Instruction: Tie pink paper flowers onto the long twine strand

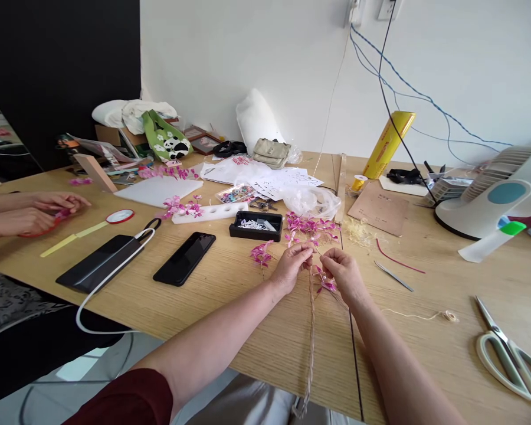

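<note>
My left hand (pixel 293 267) is closed on the top end of a braided, straw-coloured cord (pixel 311 330), which hangs down over the table's front edge. Close beside it on the right, my right hand (pixel 341 271) pinches a thin pale strand, its fingertips nearly meeting the left ones. Pink flowers (pixel 312 226) lie just behind my hands, and another pink spray (pixel 326 281) sits beneath them. To the left is a smaller pink flower bunch (pixel 261 254). A black tray (pixel 255 226) with small white pieces stands behind it.
Scissors (pixel 508 354), tweezers (pixel 393 276) and a small thread coil (pixel 449 317) lie right. A white fan (pixel 491 189) stands at the back right. Left are a black phone (pixel 184 258), a dark power bank (pixel 101 262) with a white cable, and another person's hands (pixel 39 213).
</note>
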A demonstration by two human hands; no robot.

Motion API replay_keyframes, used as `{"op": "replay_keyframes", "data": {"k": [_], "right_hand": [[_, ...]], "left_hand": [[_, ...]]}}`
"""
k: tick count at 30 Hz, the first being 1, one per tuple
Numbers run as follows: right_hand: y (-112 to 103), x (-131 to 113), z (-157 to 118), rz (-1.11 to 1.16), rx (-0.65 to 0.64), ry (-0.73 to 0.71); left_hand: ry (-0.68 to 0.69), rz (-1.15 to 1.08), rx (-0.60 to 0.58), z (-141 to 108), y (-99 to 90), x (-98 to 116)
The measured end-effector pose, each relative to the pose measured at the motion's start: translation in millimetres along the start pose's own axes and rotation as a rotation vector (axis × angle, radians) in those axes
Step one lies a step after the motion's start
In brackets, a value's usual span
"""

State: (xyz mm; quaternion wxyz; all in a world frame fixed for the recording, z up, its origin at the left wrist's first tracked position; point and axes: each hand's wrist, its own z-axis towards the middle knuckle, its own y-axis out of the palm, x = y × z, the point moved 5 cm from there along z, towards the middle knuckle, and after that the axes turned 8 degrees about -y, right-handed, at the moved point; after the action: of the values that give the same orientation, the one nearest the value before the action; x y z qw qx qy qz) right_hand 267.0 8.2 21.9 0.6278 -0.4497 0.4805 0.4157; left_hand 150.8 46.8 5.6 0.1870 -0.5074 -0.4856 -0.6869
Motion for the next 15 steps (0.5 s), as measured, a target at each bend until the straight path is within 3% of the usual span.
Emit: {"op": "replay_keyframes", "data": {"k": [15], "right_hand": [[12.3,-2.0,-5.3,0.072,-0.064,0.045]], "left_hand": [[-0.004,-0.053,0.136,2.0,-4.6,-0.4]]}}
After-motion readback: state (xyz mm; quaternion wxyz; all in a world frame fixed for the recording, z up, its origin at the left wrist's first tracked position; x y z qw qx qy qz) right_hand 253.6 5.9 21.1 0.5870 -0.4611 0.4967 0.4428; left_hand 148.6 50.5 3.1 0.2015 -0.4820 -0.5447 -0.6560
